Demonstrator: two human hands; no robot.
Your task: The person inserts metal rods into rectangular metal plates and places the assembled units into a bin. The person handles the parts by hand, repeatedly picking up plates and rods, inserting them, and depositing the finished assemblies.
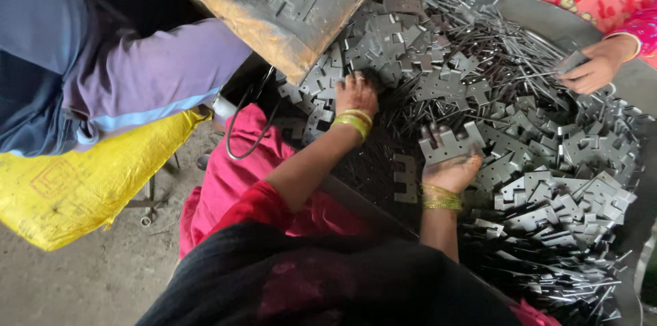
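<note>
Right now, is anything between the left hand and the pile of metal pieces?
Nothing visible. The left hand already rests palm-down on the heap of flat grey notched metal plates. The right hand holds one such grey notched plate above the same heap.

Work surface crowded — a heap of stamped grey metal plates (547,182) covers the right and far side, tangled with thin metal rods (499,52), leaving no bare gap there. One dark open strip (383,162) runs between the left hand (356,95) and right hand (450,162), passable. Overhead on the left, a rusty-edged tray (287,4) overhangs the pile and blocks approach. A co-worker's hand (594,66) occupies the far right edge — probably among the rods, view unclear.
</note>
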